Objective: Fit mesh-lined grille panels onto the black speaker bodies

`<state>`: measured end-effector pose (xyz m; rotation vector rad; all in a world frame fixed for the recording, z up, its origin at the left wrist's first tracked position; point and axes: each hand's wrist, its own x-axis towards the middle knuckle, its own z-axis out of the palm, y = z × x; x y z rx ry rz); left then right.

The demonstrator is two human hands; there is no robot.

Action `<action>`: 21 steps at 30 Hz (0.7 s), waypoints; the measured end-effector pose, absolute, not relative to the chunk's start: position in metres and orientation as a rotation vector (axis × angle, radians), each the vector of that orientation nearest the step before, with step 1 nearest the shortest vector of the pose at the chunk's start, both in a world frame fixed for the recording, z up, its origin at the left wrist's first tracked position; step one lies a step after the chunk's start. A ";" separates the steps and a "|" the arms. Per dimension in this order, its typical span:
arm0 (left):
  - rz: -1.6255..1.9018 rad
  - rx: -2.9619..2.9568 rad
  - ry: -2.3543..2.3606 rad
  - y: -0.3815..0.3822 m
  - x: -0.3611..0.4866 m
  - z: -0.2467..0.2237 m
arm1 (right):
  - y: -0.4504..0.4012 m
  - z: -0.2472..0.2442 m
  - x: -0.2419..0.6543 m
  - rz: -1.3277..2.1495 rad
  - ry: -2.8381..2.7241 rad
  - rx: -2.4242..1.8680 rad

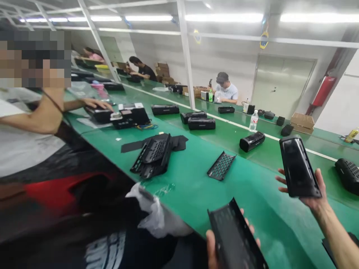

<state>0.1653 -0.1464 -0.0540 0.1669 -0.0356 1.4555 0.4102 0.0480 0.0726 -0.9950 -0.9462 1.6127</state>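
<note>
My left hand is at the bottom edge, its thumb and fingers closed round the long sides of a black perforated speaker grille. The grille's hollow side faces me, and its lower end is cut off by the frame. At the right, my right hand holds up a glossy black speaker housing, tilted, with the thumb on its right edge and fingertips showing at its left. Between my hands and the belt, a single black grille lies on the green table. Further left sits a pile of similar black grilles.
Several black speakers stand along the green conveyor, near a water bottle. A co-worker's hand rests on a black unit at the left. A plastic bag hangs at the table's near edge. A white post rises beyond.
</note>
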 end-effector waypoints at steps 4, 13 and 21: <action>1.567 0.125 0.090 -0.147 0.195 -0.043 | -0.031 0.052 0.404 1.898 -0.851 -1.025; 1.638 0.326 0.101 -0.125 0.241 -0.009 | -0.042 0.117 0.383 1.450 -2.007 -1.349; 1.685 0.294 0.096 -0.115 0.254 -0.007 | -0.047 0.115 0.382 1.313 -2.224 -1.347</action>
